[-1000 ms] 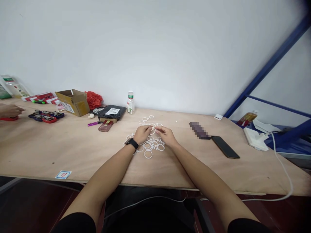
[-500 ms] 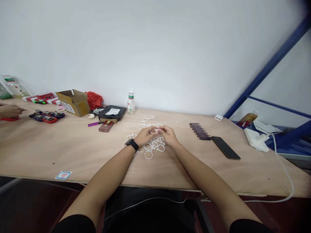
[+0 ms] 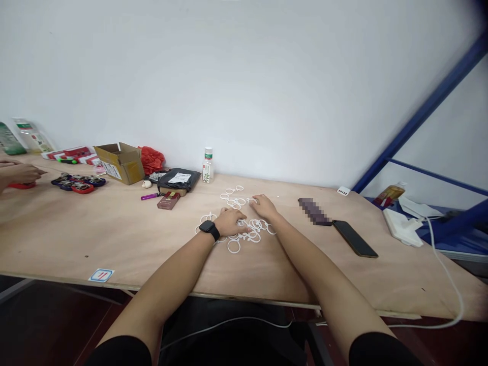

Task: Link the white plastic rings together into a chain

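Several white plastic rings (image 3: 233, 247) lie in a loose pile on the plywood table (image 3: 114, 239), with more white rings (image 3: 230, 192) a little farther back. My left hand (image 3: 232, 222), a black watch (image 3: 210, 228) on its wrist, rests on the near pile with its fingers curled over some rings. Just beyond the pile, my right hand (image 3: 266, 206) lies low on the table. Its fingers stretch left toward the farther rings and touch them.
A black phone (image 3: 354, 238) and a blurred dark object (image 3: 313, 211) lie to the right. A small bottle (image 3: 207, 165), black pouch (image 3: 178, 178), cardboard box (image 3: 119, 162), purple lighter (image 3: 150, 196) and toy cars (image 3: 78, 183) sit left. Another person's hand (image 3: 17, 174) is at far left. A white cable (image 3: 446, 264) runs over the right edge.
Both hands were raised together, working one ring between the fingertips. They have come apart and dropped to the table, the left onto the pile, the right forward toward the farther rings.
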The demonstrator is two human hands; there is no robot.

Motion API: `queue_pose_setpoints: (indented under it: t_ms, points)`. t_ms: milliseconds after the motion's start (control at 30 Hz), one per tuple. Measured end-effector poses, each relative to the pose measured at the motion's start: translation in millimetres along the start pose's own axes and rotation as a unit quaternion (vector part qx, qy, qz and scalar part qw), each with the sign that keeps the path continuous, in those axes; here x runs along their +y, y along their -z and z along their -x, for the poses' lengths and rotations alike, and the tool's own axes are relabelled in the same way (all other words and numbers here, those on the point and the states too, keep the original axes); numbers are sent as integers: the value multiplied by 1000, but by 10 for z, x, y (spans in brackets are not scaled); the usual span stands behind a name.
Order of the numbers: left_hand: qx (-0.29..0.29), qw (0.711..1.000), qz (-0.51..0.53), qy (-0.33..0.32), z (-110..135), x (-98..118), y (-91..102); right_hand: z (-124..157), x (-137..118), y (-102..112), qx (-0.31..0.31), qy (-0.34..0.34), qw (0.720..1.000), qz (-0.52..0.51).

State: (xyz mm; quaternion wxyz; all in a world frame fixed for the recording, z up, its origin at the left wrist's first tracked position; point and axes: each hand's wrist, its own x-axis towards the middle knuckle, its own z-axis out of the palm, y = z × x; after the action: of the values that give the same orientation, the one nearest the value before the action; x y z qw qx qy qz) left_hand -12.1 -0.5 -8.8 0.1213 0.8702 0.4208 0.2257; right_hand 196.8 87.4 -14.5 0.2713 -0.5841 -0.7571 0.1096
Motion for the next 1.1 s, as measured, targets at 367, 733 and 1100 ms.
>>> queue_pose_setpoints:
  t_ms: [367,733,1100]
  points:
    - [76,994,-17,78,-22,-6,82,-43,-73,49,-26,48,992,114]
    - [93,994,16,51,-60,57,27,451,-287,59,52,38,945,-322]
    - [173,980,94,4,-35,100,80,579,-482,63,-22,14,895,-446]
